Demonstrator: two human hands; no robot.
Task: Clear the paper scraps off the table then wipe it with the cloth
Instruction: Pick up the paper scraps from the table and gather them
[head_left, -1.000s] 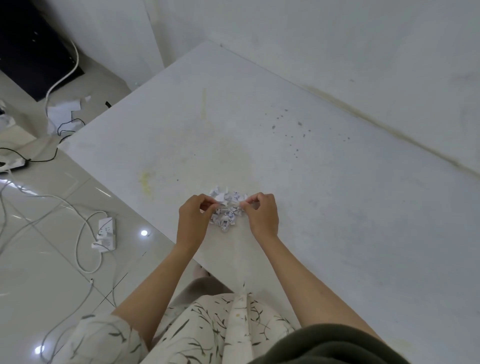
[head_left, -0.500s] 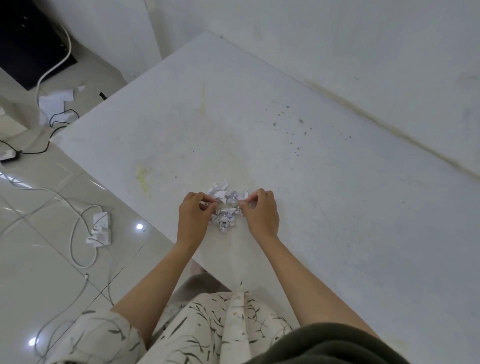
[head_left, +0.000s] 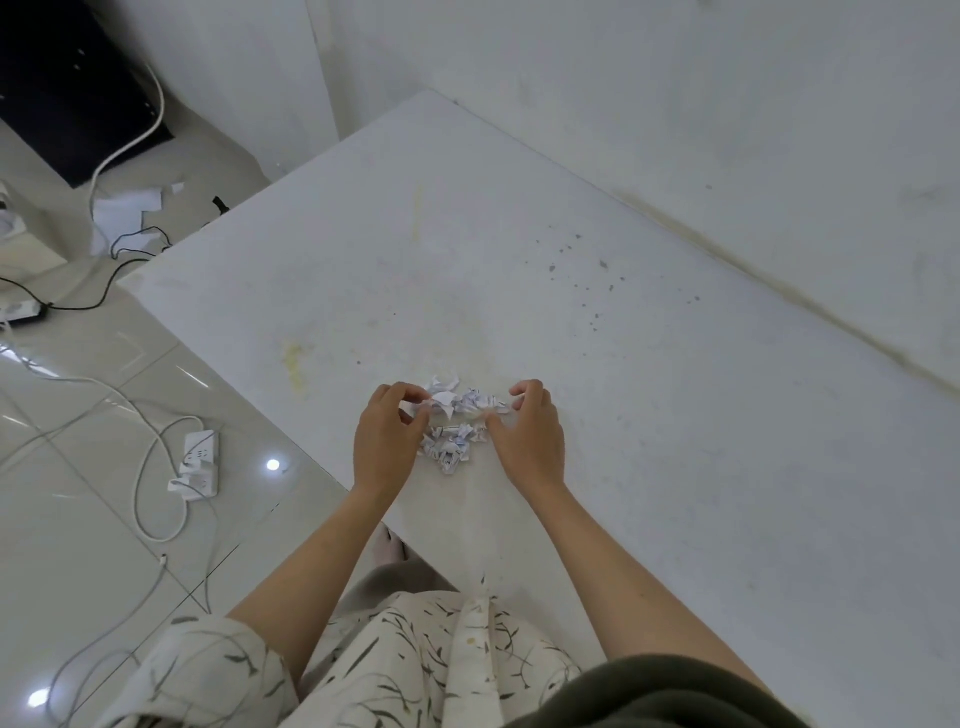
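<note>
A small pile of crumpled white paper scraps (head_left: 451, 442) with blue print lies on the white table (head_left: 675, 441) near its front edge. My left hand (head_left: 387, 439) is at the pile's left side, thumb and fingers pinching scraps at the top of the heap. At the right side is my right hand (head_left: 530, 439), its fingertips curled onto the upper scraps and its thumb reaching toward the lower ones. No cloth is in view.
The table top carries yellowish stains (head_left: 293, 364) and dark specks (head_left: 576, 265). A white wall (head_left: 727, 130) runs along its far side. Left of the table, on the tiled floor, lie a power strip (head_left: 197, 465), cables and loose paper (head_left: 127, 213).
My hands have drawn slightly apart, so more of the upper scraps shows between them. The pile stays in the same spot on the table.
</note>
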